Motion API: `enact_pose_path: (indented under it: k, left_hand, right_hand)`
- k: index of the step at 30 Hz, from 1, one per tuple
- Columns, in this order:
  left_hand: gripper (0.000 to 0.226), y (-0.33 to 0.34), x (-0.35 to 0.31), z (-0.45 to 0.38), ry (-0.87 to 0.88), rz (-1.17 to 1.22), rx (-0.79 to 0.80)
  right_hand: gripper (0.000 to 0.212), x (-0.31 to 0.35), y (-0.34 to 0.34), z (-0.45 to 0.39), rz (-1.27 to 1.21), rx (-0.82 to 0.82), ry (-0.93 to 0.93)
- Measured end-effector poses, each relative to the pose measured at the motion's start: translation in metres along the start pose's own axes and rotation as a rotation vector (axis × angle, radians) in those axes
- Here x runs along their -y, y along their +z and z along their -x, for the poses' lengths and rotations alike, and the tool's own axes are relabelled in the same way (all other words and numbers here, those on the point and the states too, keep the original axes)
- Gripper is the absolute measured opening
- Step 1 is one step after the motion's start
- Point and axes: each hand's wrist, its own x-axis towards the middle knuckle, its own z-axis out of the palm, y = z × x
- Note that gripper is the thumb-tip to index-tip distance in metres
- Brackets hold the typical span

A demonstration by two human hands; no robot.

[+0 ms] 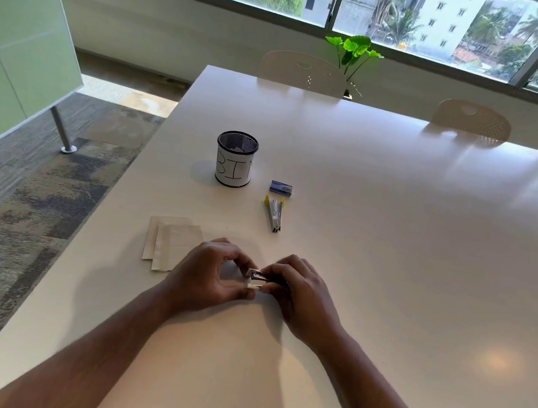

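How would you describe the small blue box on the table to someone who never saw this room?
On the large white table, find the black mesh cup with a white label near the left edge. Just right of its base lies the small blue rectangular box, and a silver stapler with yellow ends lies just nearer the person. It is the only blue thing there.

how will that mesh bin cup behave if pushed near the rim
Probably light: the mesh cup is thin open wire. Taller than wide, so a high push may tip it; on the glossy table a low push likely slides it.
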Motion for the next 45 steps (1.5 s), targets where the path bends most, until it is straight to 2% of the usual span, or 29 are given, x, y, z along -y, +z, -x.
enact_pose_path:
  k: [12,20,27,32,37,43,45]
  left_hand:
    - [0.036,0.0,-0.001,0.0,0.018,-0.018,0.013]
    - [0.046,-0.002,-0.004,0.001,0.036,-0.053,0.014]
    - [0.066,-0.003,-0.007,0.002,0.017,-0.083,-0.008]
    - [0.037,-0.005,-0.01,0.002,0.005,-0.061,-0.162]
    - [0.028,-0.017,-0.007,0.004,-0.007,-0.115,-0.135]
    - [0.036,-0.056,0.019,0.024,-0.24,-0.321,-0.187]
    - [0.041,-0.07,0.029,0.033,-0.307,-0.352,-0.197]
  right_hand:
    - [0.021,0.001,0.0,0.001,0.027,-0.01,-0.009]
    - [0.044,-0.002,-0.001,0.002,0.035,0.036,0.0]
    - [0.031,-0.008,-0.003,-0.001,-0.034,-0.033,0.095]
    - [0.03,-0.025,-0.012,-0.009,-0.002,-0.111,0.24]
    - [0.031,-0.046,-0.023,-0.012,0.081,-0.12,0.339]
    - [0.035,-0.054,-0.025,-0.017,0.118,-0.115,0.39]
    - [0.04,-0.051,-0.025,-0.019,0.146,-0.158,0.4]
